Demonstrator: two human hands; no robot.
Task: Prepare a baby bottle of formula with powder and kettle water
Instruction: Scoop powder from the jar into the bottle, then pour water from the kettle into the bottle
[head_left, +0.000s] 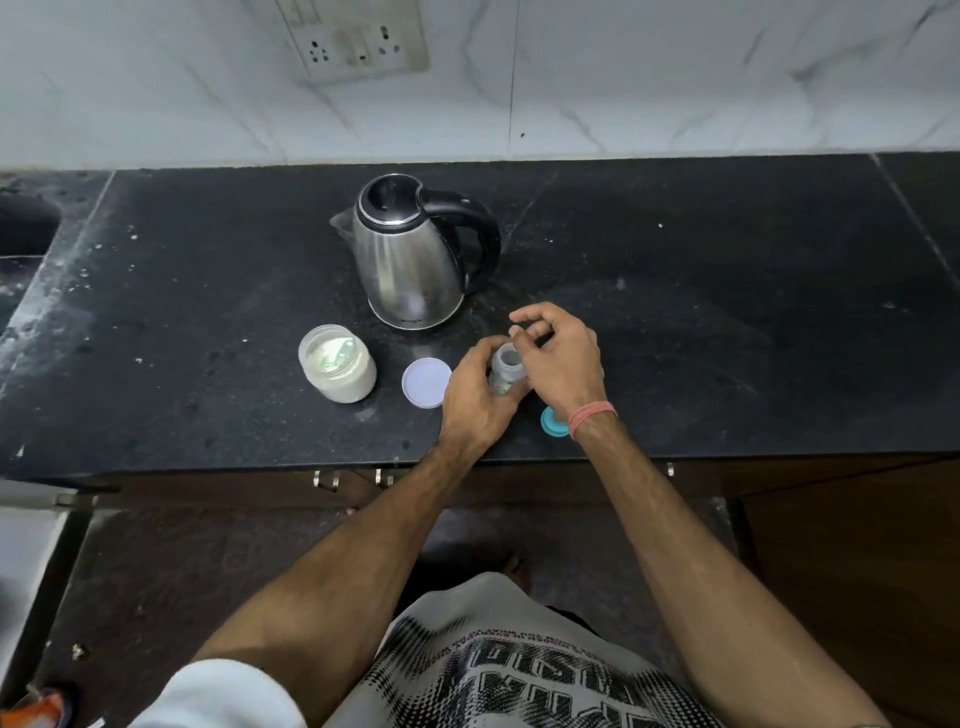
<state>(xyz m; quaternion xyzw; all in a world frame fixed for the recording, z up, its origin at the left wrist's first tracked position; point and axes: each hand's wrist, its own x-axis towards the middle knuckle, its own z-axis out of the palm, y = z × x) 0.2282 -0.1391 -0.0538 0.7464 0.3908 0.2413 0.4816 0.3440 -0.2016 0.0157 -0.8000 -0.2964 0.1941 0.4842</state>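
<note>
A small clear baby bottle (505, 366) stands upright and uncapped on the black counter (727, 312). My left hand (475, 395) wraps around its body. My right hand (558, 358) hovers at the bottle's open mouth, fingers curled; whether it pinches anything is hidden. The steel kettle (413, 254) with a black handle stands just behind, lid shut. An open jar of white powder (337, 366) sits to the left, with its white lid (426, 382) lying flat beside it. The bottle's teal cap (551, 421) lies under my right wrist.
A sink basin (23, 223) is cut into the counter at the far left. A wall socket plate (358, 39) sits on the marble backsplash above the kettle. Cabinet handles (353, 478) run below the counter's front edge.
</note>
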